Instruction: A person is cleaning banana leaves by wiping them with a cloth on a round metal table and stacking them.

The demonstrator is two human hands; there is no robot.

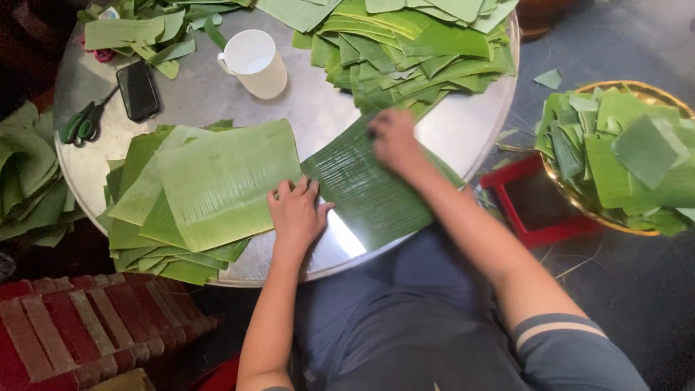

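Dark green banana leaf piece lies flat on the round metal tray table, ribs running diagonally, near edge just over the table rim. Left hand is flat on its left edge, fingers spread and extended, pressing down, gripping nothing. Right hand sits at the leaf's far corner, fingers curled; blurred, so I cannot tell whether it is pinching the leaf or just pressing on it.

Just left of the left fingertips: stack of lighter cut leaves, top sheet touching the dark piece. Beyond the right fingers: big loose heap of leaf pieces. Past the left fingers, further out: white mug, then black phone and green-handled scissors. Off the table, right of the right hand: red stool and a brass bowl full of cut leaves.
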